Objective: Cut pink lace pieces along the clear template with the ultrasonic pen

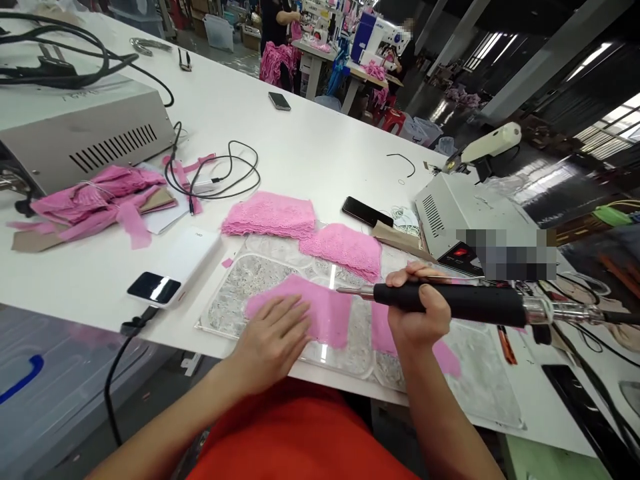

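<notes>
My left hand [277, 337] lies flat, fingers stretched, on a pink fabric piece [330, 313] spread over a clear-topped, patterned board [227, 300]. My right hand [417, 310] is wrapped round a thick black-handled, corded tool [475, 305] with a slim metal tip. The tip points left, over the upper right part of that fabric; I cannot tell whether it touches. A thin metal implement also shows at the right fingers, its kind unclear. A second pink piece [383, 330] lies partly hidden under my right hand and forearm. Behind them sit two stacks of pink lace-like fabric [270, 215], [345, 250].
Vented metal boxes stand left [85, 127] and right [450, 207]. A white power bank [187, 260], cables [225, 180], a black phone [367, 211] and an orange cutter [507, 345] lie about. Bundled pink fabric [100, 200] is at left. People work at sewing machines [380, 37] beyond.
</notes>
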`<state>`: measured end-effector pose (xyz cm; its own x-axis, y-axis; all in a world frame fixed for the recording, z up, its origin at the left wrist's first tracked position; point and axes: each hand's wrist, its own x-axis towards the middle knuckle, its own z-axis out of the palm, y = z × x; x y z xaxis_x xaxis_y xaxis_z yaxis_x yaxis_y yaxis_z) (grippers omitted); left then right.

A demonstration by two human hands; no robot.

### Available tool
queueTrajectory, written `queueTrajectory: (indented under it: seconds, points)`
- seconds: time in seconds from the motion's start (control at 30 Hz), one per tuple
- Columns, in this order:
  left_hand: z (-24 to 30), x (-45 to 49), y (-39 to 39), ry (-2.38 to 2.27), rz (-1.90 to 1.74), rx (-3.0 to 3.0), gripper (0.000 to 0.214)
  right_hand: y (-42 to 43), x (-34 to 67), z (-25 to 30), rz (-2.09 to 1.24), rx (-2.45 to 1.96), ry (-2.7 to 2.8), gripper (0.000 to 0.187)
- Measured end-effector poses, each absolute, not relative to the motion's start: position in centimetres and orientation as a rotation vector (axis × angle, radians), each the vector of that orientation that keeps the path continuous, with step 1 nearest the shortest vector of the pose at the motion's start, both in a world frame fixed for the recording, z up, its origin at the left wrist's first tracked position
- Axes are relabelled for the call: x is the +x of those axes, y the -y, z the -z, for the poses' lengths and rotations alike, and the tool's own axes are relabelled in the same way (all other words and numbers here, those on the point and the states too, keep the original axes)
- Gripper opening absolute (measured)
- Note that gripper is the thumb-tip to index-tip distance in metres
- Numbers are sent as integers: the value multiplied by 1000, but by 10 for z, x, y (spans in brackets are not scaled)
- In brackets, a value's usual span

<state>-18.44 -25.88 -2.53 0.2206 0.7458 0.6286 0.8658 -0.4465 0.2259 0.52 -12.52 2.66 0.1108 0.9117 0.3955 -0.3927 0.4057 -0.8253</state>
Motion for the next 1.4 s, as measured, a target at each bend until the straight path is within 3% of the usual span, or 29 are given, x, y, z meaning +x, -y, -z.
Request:
queueTrajectory:
  seconds: [0.3, 1.4]
  points:
    - [31, -190, 228, 1714, 693, -2315, 32, 132, -10, -14, -1107, -536, 1111, 13]
    - [35, -190, 231, 1763, 703, -2333, 31, 132, -21, -12, -1152, -543, 1141, 11]
